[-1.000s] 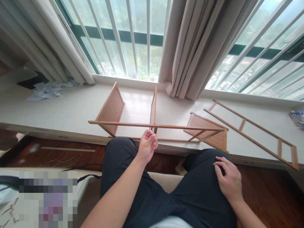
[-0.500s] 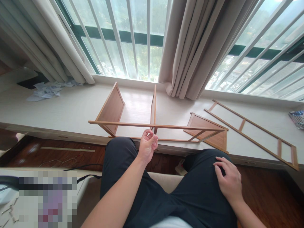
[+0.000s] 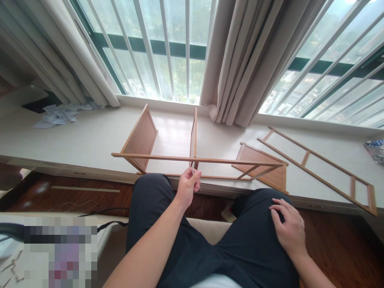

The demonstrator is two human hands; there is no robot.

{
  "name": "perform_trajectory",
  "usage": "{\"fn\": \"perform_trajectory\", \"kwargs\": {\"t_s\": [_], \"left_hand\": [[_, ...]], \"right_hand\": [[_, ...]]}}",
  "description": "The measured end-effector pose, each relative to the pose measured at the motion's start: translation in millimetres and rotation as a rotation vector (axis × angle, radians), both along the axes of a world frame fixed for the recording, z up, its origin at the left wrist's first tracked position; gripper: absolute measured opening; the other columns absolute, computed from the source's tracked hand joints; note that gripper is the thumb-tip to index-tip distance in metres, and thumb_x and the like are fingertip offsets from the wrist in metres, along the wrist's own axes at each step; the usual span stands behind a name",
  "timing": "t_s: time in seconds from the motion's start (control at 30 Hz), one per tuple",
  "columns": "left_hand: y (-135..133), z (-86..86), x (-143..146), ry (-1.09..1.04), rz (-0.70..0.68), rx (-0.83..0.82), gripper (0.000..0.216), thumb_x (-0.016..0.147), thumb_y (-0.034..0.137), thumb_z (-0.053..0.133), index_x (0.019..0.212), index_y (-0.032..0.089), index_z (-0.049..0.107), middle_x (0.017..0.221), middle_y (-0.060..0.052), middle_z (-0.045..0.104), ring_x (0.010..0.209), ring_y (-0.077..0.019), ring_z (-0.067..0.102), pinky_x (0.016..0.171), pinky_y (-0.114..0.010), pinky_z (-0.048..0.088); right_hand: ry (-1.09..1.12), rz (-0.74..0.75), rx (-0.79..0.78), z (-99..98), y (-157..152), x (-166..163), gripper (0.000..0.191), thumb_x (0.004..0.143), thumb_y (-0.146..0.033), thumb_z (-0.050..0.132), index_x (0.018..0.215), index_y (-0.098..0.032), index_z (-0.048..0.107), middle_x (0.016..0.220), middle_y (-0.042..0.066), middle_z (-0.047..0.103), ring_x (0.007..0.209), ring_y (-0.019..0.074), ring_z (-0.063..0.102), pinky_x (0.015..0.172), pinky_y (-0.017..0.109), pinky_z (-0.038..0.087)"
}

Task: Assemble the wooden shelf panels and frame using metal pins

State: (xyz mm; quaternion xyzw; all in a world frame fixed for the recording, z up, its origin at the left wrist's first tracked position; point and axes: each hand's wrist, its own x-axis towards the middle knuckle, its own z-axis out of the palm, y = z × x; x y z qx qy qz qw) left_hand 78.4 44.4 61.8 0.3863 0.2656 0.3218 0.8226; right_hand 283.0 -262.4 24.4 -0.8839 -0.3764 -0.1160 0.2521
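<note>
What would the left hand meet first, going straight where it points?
Probably the wooden frame, near its middle crosspiece; the thin piece the left hand pinches may be touching it, though depth is unclear.

Along the near edge of a long white window ledge, an open brown wooden frame stands at centre. A flat brown wooden panel lies partly behind its right end, a ladder-shaped brown wooden frame farther right. Far left, loose white papers lie beside a grey fabric curtain.
</note>
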Motion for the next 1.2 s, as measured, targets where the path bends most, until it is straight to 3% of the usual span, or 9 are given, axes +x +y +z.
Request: {"fn": "perform_trajectory", "kwargs": {"t_s": [0.47,0.67,1.03,1.2], "left_hand": [[-1,0.5,0,0.065,0.105,0.081,0.042,0.078,0.046,0.081,0.082,0.022,0.047,0.053,0.01,0.045,0.042,-0.0048,0.034,0.039,-0.016,0.024],[-2,-5.4,-1,0.102,0.019,0.1,0.051,0.087,0.056,0.069,0.063,0.018,0.043,0.051,0.007,0.039,0.042,-0.0041,0.034,0.041,-0.018,0.023],[-4,4.7,-3,-0.053,0.015,-0.096,0.053,0.084,0.062,0.067,0.068,0.021,0.038,0.055,0.008,0.034,0.044,-0.0063,0.037,0.04,-0.018,0.024],[-3,5.2,-2,-0.036,0.046,-0.035,0.05,0.084,0.054,0.071,0.067,0.02,0.037,0.056,0.008,0.035,0.045,-0.0059,0.038,0.04,-0.018,0.025]], "right_hand": [[0.001,0.012,0.0,-3.5,-2,2,0.033,0.093,-0.047,0.046,0.086,-0.023,0.068,0.118,0.01,0.072,0.121,0.0348,0.06,0.105,0.052,0.039],[-0.017,0.015,0.007,-3.1,-1,2,0.033,0.093,-0.046,0.046,0.086,-0.023,0.068,0.117,0.01,0.072,0.12,0.0343,0.06,0.104,0.052,0.039],[-0.006,-0.002,0.007,0.2,1,0,0.035,0.093,-0.047,0.045,0.084,-0.023,0.068,0.117,0.01,0.073,0.121,0.0349,0.06,0.104,0.051,0.039],[0.007,-0.007,0.009,1.7,2,-1,0.036,0.092,-0.048,0.045,0.083,-0.022,0.068,0.116,0.011,0.073,0.12,0.0351,0.06,0.104,0.052,0.039]]}}
